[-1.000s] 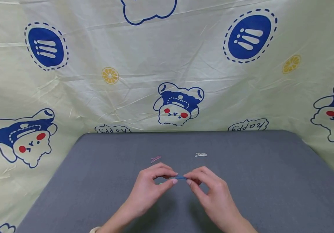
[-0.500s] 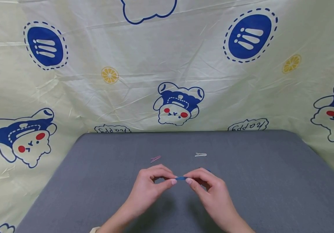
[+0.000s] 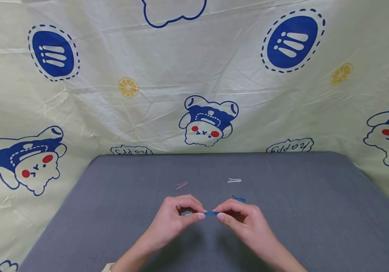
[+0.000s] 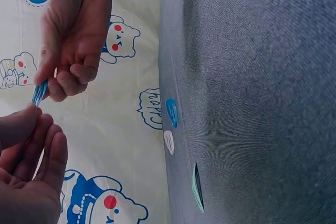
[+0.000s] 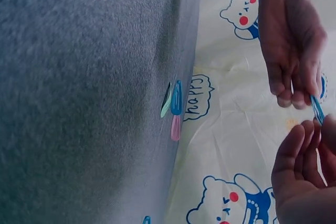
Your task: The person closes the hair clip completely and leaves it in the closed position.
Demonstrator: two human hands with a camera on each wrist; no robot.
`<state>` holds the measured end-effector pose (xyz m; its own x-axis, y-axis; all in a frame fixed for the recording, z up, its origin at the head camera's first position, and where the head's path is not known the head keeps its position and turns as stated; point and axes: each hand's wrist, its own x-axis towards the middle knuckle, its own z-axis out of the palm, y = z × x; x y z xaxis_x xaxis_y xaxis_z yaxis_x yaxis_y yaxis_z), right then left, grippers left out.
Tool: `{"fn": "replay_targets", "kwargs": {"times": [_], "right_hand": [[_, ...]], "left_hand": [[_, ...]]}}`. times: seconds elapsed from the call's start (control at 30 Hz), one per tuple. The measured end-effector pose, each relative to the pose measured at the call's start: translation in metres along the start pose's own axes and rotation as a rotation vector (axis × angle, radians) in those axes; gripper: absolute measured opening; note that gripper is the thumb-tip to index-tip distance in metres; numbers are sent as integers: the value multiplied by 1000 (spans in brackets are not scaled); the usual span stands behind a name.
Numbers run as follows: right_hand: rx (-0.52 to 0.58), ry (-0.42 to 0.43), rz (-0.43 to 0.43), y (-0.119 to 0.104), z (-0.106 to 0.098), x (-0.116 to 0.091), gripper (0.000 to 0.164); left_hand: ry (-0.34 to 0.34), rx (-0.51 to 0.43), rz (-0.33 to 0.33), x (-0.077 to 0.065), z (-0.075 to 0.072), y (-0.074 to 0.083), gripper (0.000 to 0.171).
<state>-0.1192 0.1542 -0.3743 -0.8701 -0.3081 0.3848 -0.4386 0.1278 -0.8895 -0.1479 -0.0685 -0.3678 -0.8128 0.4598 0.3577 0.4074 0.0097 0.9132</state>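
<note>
Both hands hold one blue snap hair clip (image 3: pixel 211 213) by its ends, raised above the grey table. My left hand (image 3: pixel 177 215) pinches one end between thumb and fingers; my right hand (image 3: pixel 245 217) pinches the other. In the left wrist view the clip (image 4: pixel 39 93) spans the gap between the fingertips. Beyond the right hand a second blue hair clip (image 3: pixel 238 198) lies on the table. A mint green hair clip (image 3: pixel 188 214) is mostly hidden behind the left hand. Another blue hair clip (image 5: pixel 177 97) lies beside it in the right wrist view.
Farther back on the grey table (image 3: pixel 129 181) lie a pink hair clip (image 3: pixel 182 185) to the left and a white hair clip (image 3: pixel 234 180) to the right. A pale printed sheet (image 3: pixel 160 113) hangs behind the table's far edge.
Both hands have come slightly down and nearer with the blue hair clip between them. The blue clip behind my right hand, hidden a second ago, now shows.
</note>
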Motion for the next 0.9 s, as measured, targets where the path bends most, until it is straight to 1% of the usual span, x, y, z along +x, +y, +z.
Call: {"fn": "replay_targets", "kwargs": {"times": [0.1,0.2,0.3,0.37,0.43,0.5,0.63,0.73,0.9], "right_hand": [[19,-55,-40,3,-3,1,12],[40,-74,-52,4,-4,1,12],[43,-53,-5,3,-4,2,10],[49,-28,56,2,-4,3,9],[52,-8,97,1,-4,3,10],[62,9,134,0,-4,3,12],[75,11,153,0,-5,2,13],[92,11,178,0,-5,2,15],[113,40,233,-2,-5,4,20]], "left_hand": [[-23,-23,28,-1,1,-2,6],[-23,-21,36,0,1,-4,4],[0,7,4,0,1,-3,4],[16,41,-17,0,1,-1,5],[30,89,-16,-1,2,1,7],[43,142,11,-1,3,2,9],[72,232,87,-3,5,3,14],[83,269,131,-3,5,2,15],[86,307,175,-3,5,0,13]]}}
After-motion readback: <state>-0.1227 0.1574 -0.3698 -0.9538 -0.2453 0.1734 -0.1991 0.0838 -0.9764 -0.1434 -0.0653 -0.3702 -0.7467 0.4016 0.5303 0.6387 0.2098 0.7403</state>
